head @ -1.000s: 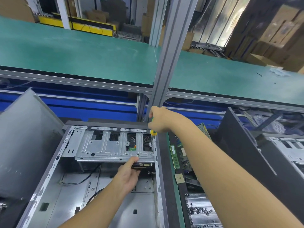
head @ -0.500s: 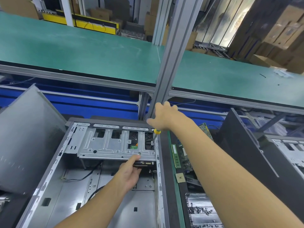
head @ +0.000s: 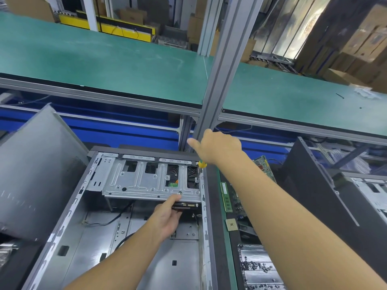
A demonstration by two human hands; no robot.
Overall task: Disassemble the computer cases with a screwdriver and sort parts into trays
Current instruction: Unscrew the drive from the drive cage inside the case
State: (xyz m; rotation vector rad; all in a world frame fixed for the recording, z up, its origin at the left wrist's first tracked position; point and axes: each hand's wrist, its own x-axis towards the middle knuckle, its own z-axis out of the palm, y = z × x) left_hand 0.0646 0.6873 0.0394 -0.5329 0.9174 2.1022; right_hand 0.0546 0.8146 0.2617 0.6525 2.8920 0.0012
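Right grip [head: 217, 149] grasping yellow screwdriver [head: 202, 164], tip on drive cage [head: 146, 181]. Left grip [head: 167, 220] touches cage lip; I cannot tell its clench.

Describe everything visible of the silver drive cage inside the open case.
The drive cage is silver stamped sheet metal with raised ribs and rectangular cutouts. It lies flat across the far end of the open case. The left hand grips its near edge, thumb on top. A screwdriver held by the right hand stands near its right edge.
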